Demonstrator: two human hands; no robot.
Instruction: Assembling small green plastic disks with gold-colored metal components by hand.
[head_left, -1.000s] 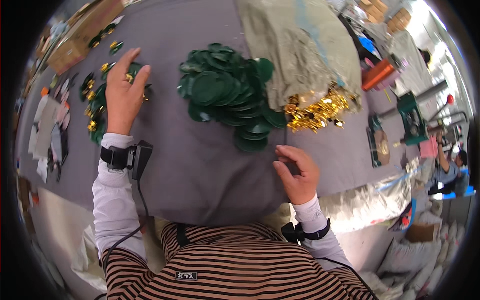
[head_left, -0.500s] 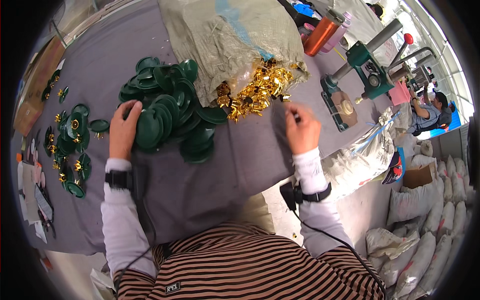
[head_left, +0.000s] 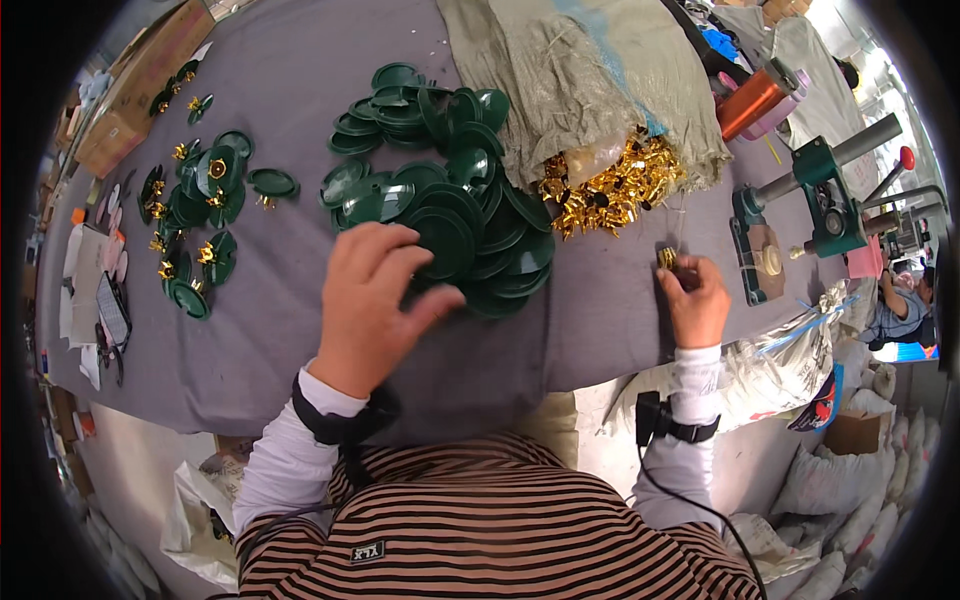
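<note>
My left hand is at the near left edge of a heap of dark green oval discs. Its thumb and fingers are spread, and no disc shows between them. Between the thumb and fingertips of my right hand is a small gold crown-shaped metal piece, just above the grey cloth. Many similar gold pieces spill from the mouth of a woven sack, beyond and left of my right hand.
Green discs with gold pieces attached lie at the left. A green hand press with a red-knobbed lever stands at the right, near an orange bottle. Cardboard boxes stand far left; white sacks lie beyond the table's right edge.
The whole view has shifted, moving things rightward in it. My left hand has gone from the heap's left side to its near edge, fingers spreading. My right hand's gold piece now shows clearly.
</note>
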